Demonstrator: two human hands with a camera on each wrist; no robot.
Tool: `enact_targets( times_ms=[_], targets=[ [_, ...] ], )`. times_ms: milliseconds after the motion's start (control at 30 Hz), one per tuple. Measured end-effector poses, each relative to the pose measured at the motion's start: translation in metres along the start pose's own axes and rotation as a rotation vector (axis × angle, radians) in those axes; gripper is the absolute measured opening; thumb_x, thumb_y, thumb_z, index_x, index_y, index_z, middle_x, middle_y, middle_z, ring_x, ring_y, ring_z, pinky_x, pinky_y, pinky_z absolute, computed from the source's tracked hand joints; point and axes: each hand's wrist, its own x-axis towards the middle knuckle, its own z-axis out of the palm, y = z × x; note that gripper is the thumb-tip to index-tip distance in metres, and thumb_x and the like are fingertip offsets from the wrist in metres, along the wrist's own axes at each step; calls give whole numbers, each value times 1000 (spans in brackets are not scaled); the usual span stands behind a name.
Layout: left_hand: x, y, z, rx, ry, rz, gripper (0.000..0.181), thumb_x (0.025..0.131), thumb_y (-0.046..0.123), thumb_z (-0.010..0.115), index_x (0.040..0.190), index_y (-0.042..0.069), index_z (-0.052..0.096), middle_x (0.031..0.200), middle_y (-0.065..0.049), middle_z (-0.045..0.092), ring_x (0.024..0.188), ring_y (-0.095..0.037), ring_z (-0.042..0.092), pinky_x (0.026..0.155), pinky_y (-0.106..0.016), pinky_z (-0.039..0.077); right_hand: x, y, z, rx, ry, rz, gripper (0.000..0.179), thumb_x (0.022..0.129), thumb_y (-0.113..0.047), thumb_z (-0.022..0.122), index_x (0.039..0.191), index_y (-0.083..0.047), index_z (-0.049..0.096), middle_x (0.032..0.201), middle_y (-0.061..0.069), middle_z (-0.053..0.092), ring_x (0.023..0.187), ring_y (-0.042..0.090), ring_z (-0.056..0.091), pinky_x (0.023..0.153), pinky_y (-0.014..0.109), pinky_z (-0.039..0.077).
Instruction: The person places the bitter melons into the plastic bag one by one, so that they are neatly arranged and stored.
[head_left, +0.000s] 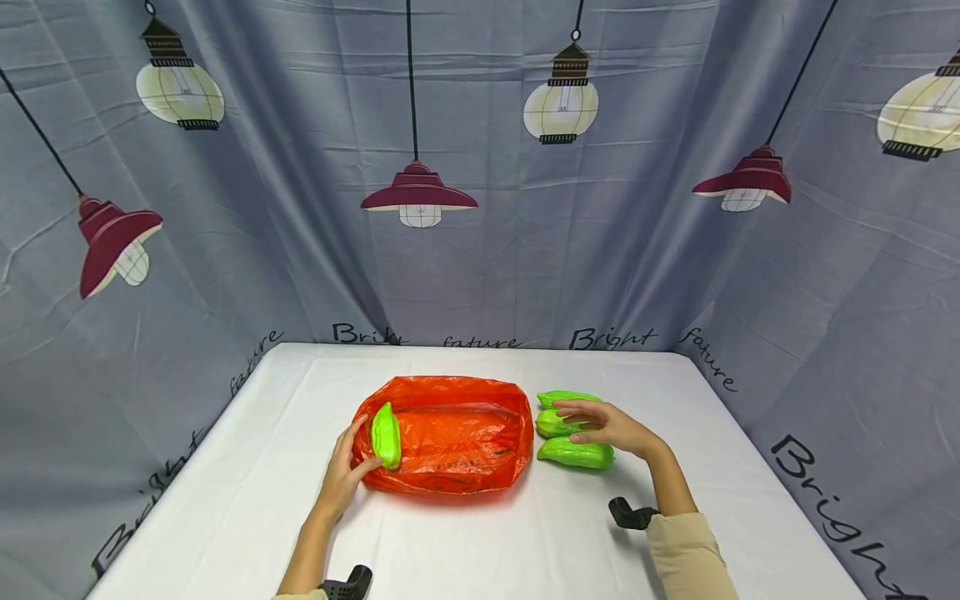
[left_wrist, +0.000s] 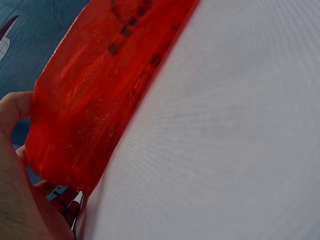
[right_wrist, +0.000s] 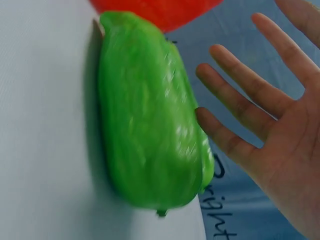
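A red plastic bag lies with its mouth spread wide on the white table. Inside its left end is one green, elongated, papaya-like fruit. My left hand grips that end of the bag, and the left wrist view shows the fingers and thumb around the red plastic. Right of the bag, three more such fruits lie in a column: far, middle and near. Over them hovers my right hand, fingers spread and holding nothing; it partly covers the middle one.
The white tablecloth stretches around the bag on all sides. Behind the table hangs a grey-blue curtain printed with lamps and lettering. Black straps or camera mounts sit on both wrists.
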Motion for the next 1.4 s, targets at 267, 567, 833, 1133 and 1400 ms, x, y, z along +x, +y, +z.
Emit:
enact_targets(
  times_ms=[267, 567, 833, 1133, 1400],
  targets=[
    [0, -1, 0, 10, 4, -6, 69, 78, 1, 64, 138, -6, 32, 137, -32, 30, 126, -45, 27, 100, -62, 17, -14, 11, -3, 11, -3, 57, 61, 85, -9, 64, 140, 0, 36, 134, 28, 40, 121, 45, 39, 91, 30, 45],
    [0, -2, 1, 13, 5, -15, 69, 78, 2, 65, 138, -5, 33, 137, -32, 31, 126, -45, 27, 100, -62, 17, -22, 21, -6, -58, -58, 110, 65, 84, -11, 66, 142, -11, 35, 137, 19, 43, 125, 37, 39, 99, 47, 33],
    [1, 0, 0, 22, -2, -19, 69, 78, 3, 65, 138, -6, 33, 136, -32, 31, 126, -45, 27, 101, -62, 17, -25, 22, -4, -73, -91, 90, 66, 84, -9, 66, 142, -10, 35, 140, 17, 39, 126, 39, 36, 98, 55, 30],
    [0, -1, 0, 29, 3, -41, 69, 78, 3, 66, 138, -4, 33, 136, -31, 31, 126, -44, 28, 101, -61, 18, -29, 21, -2, -99, -113, 129, 62, 85, -12, 65, 140, -8, 39, 141, 14, 39, 127, 36, 36, 96, 49, 37],
    [1, 0, -1, 27, -9, -35, 69, 78, 3, 66, 138, -5, 33, 136, -32, 31, 126, -45, 27, 101, -61, 17, -32, 20, -2, -89, -123, 163, 56, 84, -14, 66, 137, -12, 46, 139, 9, 44, 122, 36, 40, 96, 55, 33]
  ],
)
